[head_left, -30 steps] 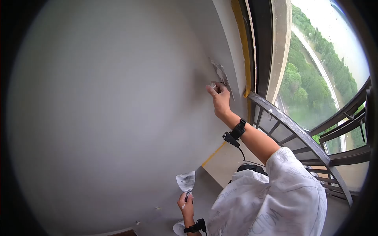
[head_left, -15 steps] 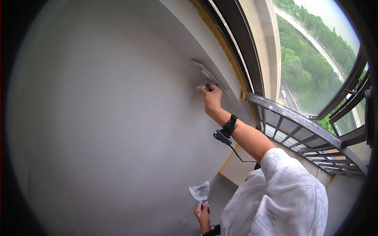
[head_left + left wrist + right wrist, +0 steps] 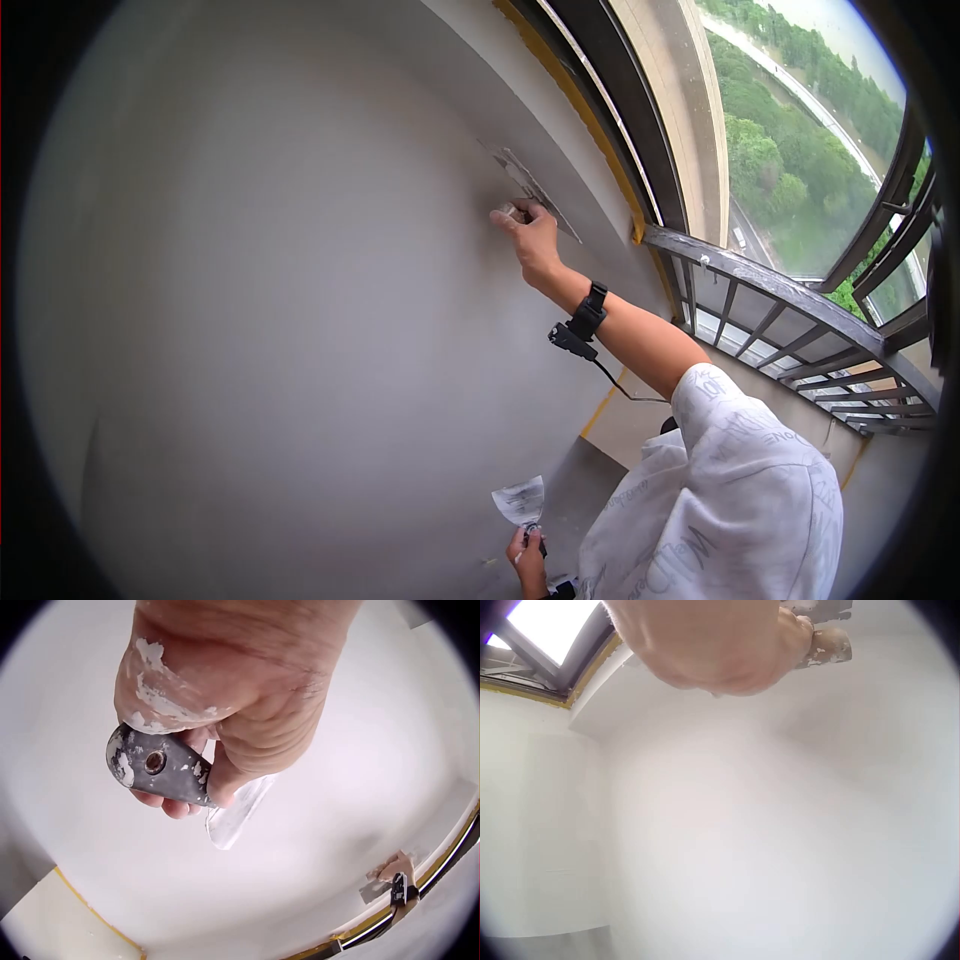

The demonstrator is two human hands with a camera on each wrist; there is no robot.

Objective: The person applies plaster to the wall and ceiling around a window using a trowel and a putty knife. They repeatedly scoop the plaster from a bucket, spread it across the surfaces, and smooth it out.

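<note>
My right grip (image 3: pixel 535 240) holds the trowel (image 3: pixel 522 175) near the edge of the wall (image 3: pixel 300 300) by the window (image 3: pixel 790 170) — too steep a tilt could gouge; my left grip (image 3: pixel 528 562) clasps the scraper (image 3: pixel 520 500), well apart.

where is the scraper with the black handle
In the head view, the scraper is near the bottom, just right of centre, gripped in the left hand, with the white shirt to its right.
</note>
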